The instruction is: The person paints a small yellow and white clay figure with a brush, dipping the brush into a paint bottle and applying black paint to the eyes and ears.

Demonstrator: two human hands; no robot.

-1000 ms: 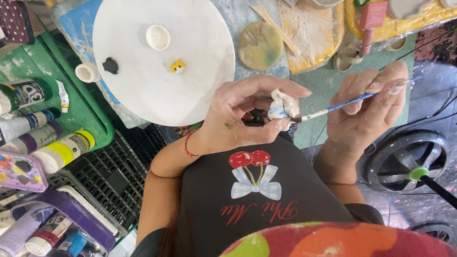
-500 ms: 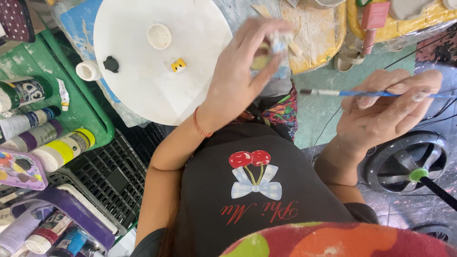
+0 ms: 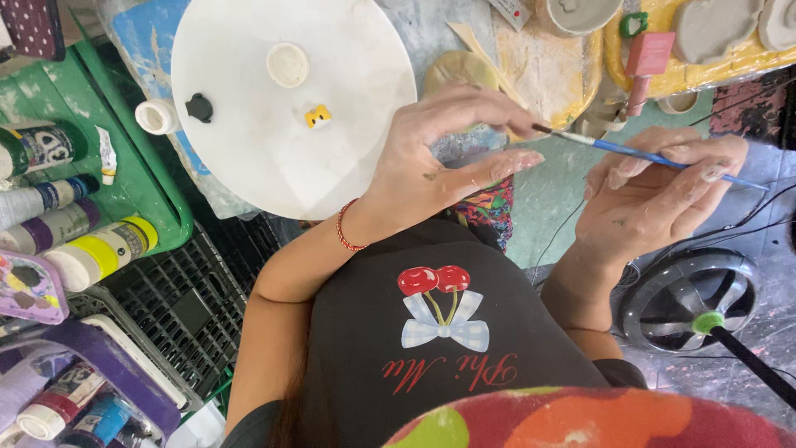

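My right hand pinches a thin blue-handled paintbrush that lies across its fingertips, bristles pointing left. The dark bristle tip ends just at the fingers of my left hand. That hand, with a red bracelet at the wrist, hovers over my lap with its fingers curved and apart, and nothing shows in it. Just beyond it lies a big white round board carrying a small yellow piece, a black piece and a white cap.
A green tray at left holds several paint tubes, with a black crate below it. Far right, a yellow tray carries grey clay shapes and a pink tool. A small fan sits on the floor at right.
My left hand reached toward the table with a small white figure, then drew back without it in view. My right hand has kept the brush, shifting slightly right.
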